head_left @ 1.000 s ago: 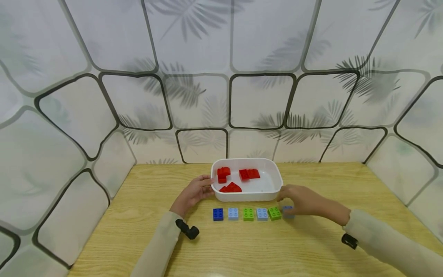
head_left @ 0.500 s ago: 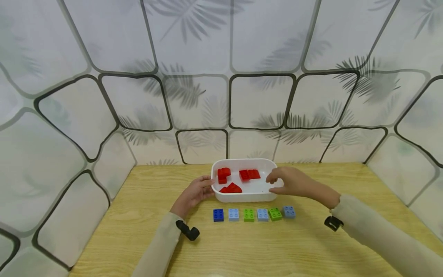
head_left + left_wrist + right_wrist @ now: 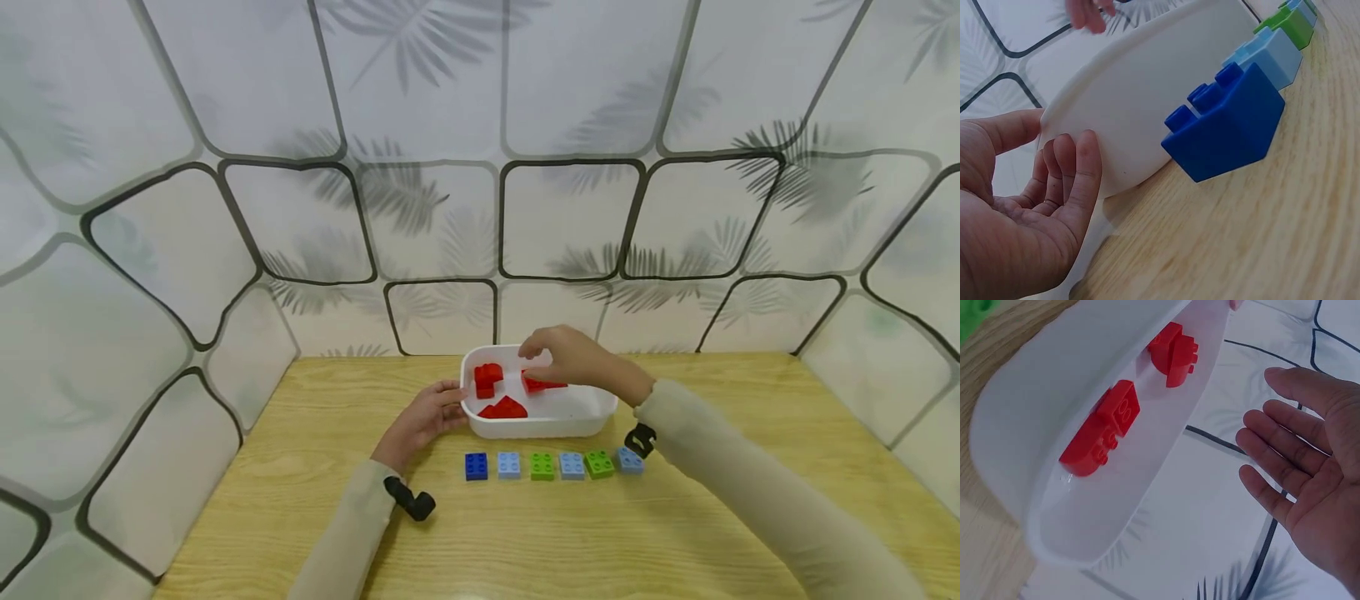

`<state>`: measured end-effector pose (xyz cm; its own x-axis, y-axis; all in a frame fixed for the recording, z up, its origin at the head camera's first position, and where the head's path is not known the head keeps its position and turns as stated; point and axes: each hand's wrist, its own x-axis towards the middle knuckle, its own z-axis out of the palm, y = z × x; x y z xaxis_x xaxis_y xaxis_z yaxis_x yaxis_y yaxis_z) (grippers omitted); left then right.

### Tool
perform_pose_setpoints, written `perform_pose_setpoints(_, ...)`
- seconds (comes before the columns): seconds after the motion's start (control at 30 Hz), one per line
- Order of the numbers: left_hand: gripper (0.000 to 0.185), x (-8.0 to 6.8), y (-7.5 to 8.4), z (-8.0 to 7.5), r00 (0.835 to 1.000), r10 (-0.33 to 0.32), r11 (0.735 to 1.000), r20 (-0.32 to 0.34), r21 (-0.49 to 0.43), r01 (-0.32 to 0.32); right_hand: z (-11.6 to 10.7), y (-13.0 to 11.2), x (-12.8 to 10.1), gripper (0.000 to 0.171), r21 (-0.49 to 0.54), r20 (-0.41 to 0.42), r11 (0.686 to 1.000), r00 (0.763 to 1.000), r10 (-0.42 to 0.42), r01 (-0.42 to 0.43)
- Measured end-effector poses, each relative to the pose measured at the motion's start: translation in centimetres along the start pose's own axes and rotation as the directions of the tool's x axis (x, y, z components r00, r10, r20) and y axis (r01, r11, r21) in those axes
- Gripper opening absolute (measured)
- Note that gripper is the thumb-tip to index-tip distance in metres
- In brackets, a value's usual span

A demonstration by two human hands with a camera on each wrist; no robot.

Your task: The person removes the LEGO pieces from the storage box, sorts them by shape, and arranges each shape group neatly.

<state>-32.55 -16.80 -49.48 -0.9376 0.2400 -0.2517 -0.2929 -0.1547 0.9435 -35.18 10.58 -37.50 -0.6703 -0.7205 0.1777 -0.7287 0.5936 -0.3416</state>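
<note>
My left hand (image 3: 423, 421) holds the left end of a white plastic tub (image 3: 536, 428). In the left wrist view its thumb is at the rim and its curled fingers lie against the outer wall. My right hand (image 3: 581, 360) hovers over the tub, fingers spread and holding nothing in the right wrist view. Red toy bricks lie inside: one group (image 3: 487, 379) at the left, another (image 3: 504, 408) by the front wall, and a third (image 3: 551, 387) partly hidden by the right hand. The right wrist view shows curved red bricks (image 3: 1088, 447) with studs.
A row of toy bricks lies on the wooden table (image 3: 480, 542) before the tub: dark blue (image 3: 476, 467), light blue (image 3: 508, 466), green (image 3: 542, 467), light blue (image 3: 572, 466), green (image 3: 599, 464) and light blue (image 3: 630, 461). Patterned cloth walls (image 3: 570, 221) surround the table.
The right hand has left the light blue brick at the row's right end and moved up and left over the tub. The left hand has stayed at the tub's end.
</note>
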Motion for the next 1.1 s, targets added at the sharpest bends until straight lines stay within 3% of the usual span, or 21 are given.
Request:
perform_pose_setpoints(0.6,0.028,0.0,0.1,0.3,0.999,-0.007,1.0,-0.036,-0.012,0.007,3.8,0.4,5.0,0.038,-0.012,0.147,0.986,0.975,0.164,-0.164)
perform_pose_setpoints(1.1,0.023,0.0,-0.2,0.0,1.0,0.006,1.0,-0.023,-0.016,-0.007,5.1,-0.1,6.7,0.037,-0.073,0.183,0.968,0.95,0.251,-0.241)
